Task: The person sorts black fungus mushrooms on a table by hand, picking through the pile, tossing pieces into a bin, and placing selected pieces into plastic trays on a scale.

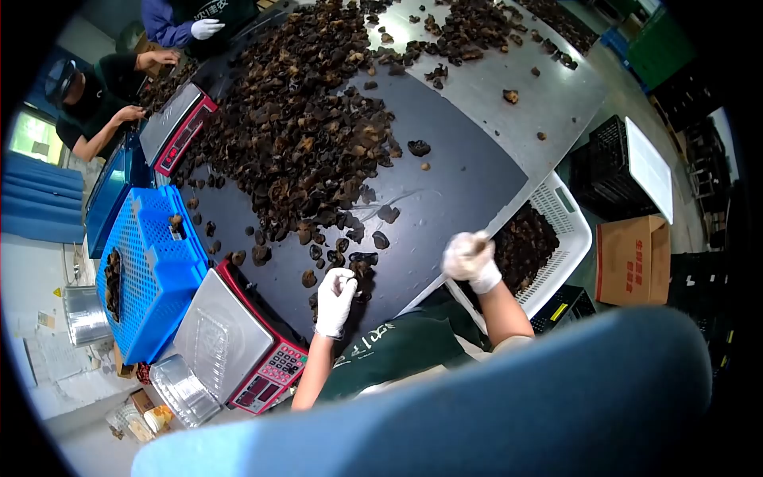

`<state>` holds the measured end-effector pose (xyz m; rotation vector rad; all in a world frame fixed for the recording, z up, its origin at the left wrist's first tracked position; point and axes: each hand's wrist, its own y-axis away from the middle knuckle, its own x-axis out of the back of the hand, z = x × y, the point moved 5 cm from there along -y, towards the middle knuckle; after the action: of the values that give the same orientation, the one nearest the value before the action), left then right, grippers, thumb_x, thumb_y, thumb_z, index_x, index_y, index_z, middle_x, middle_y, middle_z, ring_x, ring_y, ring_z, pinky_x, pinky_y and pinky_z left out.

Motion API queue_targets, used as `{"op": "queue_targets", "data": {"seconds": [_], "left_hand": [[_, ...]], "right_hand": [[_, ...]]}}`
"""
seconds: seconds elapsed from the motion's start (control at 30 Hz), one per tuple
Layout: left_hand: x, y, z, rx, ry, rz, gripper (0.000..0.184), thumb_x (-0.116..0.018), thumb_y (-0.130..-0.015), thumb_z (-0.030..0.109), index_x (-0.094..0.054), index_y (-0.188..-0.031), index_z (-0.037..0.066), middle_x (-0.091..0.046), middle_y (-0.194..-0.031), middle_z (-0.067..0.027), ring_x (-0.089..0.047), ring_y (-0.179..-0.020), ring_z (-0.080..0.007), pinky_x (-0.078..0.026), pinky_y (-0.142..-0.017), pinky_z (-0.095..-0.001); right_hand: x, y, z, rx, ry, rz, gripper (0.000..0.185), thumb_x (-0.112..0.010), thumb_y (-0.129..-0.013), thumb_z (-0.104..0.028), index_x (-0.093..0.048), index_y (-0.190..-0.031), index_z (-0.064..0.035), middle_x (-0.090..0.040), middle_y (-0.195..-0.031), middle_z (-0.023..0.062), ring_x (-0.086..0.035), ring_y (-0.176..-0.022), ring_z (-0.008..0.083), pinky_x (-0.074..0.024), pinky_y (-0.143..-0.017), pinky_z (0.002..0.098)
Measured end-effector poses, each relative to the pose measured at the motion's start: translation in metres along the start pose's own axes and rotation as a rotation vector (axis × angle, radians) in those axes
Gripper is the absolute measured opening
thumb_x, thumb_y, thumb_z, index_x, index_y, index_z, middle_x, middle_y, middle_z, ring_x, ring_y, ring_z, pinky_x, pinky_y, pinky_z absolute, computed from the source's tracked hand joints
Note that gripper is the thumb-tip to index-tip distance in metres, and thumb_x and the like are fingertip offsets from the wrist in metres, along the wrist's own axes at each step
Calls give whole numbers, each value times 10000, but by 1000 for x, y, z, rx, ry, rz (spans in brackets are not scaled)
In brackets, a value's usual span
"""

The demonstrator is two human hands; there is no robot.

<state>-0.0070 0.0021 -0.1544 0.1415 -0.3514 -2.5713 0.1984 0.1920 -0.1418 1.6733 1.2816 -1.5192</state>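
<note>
A large heap of dark brown, wrinkled pieces like wood ear mushrooms [310, 143] covers the dark grey tabletop [453, 151]. My left hand [336, 302], in a white glove, is at the near edge of the heap beside a few loose pieces. Its fingers are curled into a pinch; what they hold, if anything, is hidden. My right hand [470, 261], also gloved, is over the table's right edge, next to a white plastic basket [574, 225] holding many dark pieces. Motion blurs its fingers, and a brownish patch shows there.
At left are a red-framed scale [226, 334], a blue crate [155, 270] and clear plastic trays [184, 389]. Another scale [175, 127] stands farther back, near two people working. Black crates [604, 175] and a cardboard box [633, 261] are at right. A blue surface [445, 397] blocks the bottom.
</note>
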Motion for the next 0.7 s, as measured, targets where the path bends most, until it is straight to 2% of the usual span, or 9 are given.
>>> {"op": "queue_targets", "data": {"seconds": [0.03,0.17,0.2,0.27,0.33,0.4,0.43,0.57,0.7], "left_hand": [[4,-5,-2,-49,-52,18,121,-614,-888,1,-588,-994,52,-517,-803,57,-465,-700,-21,-403,-642,-187],[25,-27,1,-160,-259,155,57,-630,-883,42,-604,-934,37,-522,-798,25,-475,-732,-67,-418,-689,-222],[33,-36,6,-254,-385,236,70,-632,-878,50,-603,-940,35,-548,-851,-21,-510,-779,-121,-435,-736,-260],[48,-56,14,-464,-660,374,95,-634,-871,54,-600,-958,38,-571,-1012,-106,-556,-931,-224,-448,-851,-331],[52,-69,23,-586,-886,452,154,-628,-870,72,-615,-1020,40,-516,-1279,-206,-516,-1161,-372,-399,-1011,-429],[54,-80,13,-519,-958,363,220,-622,-877,112,-629,-1090,56,-517,-1326,-220,-489,-1224,-390,-372,-1060,-445],[56,-84,3,-490,-984,264,233,-620,-878,122,-631,-1103,61,-521,-1327,-223,-481,-1235,-393,-366,-1071,-444],[43,-41,-14,-380,-847,-53,97,-624,-876,137,-674,-895,56,-560,-1302,-165,-434,-1296,-376,-328,-1102,-451],[61,17,-7,-440,-864,121,91,-617,-873,125,-664,-821,68,-554,-1337,-123,-362,-1355,-386,-285,-1124,-473]], "right_hand": [[-27,-3,-27,58,20,-435,644,-348,-979,-578,-658,-811,-41,-554,-500,72,-455,-377,199,-397,-395,319],[-6,-3,-43,-22,157,49,794,-256,-959,-688,-695,-926,-27,-646,-681,121,-590,-568,175,-471,-552,304],[-2,-16,-39,-79,331,205,645,-394,-969,-613,-698,-998,-44,-683,-880,108,-620,-765,171,-490,-701,310],[8,-51,-30,-193,1305,489,252,-561,-955,-259,-711,-1009,-64,-699,-951,74,-636,-890,212,-495,-814,356],[19,-81,-5,242,1957,380,222,-644,-877,-255,-728,-1024,-111,-694,-1002,119,-637,-962,283,-492,-885,381],[52,-94,43,333,2374,339,419,-618,-868,-404,-642,-1210,-162,-593,-1265,110,-502,-1200,344,-358,-1031,488],[58,-100,66,267,2412,259,487,-588,-864,-453,-592,-1261,-170,-513,-1358,117,-413,-1277,375,-290,-1057,539],[17,-86,134,118,2324,-265,487,-625,-830,-426,-601,-1198,-108,-505,-1347,148,-412,-1271,381,-297,-1054,537],[-2,-54,139,168,2021,-482,386,-698,-776,-345,-656,-1101,-140,-558,-1289,101,-452,-1250,325,-331,-1039,527]]}}
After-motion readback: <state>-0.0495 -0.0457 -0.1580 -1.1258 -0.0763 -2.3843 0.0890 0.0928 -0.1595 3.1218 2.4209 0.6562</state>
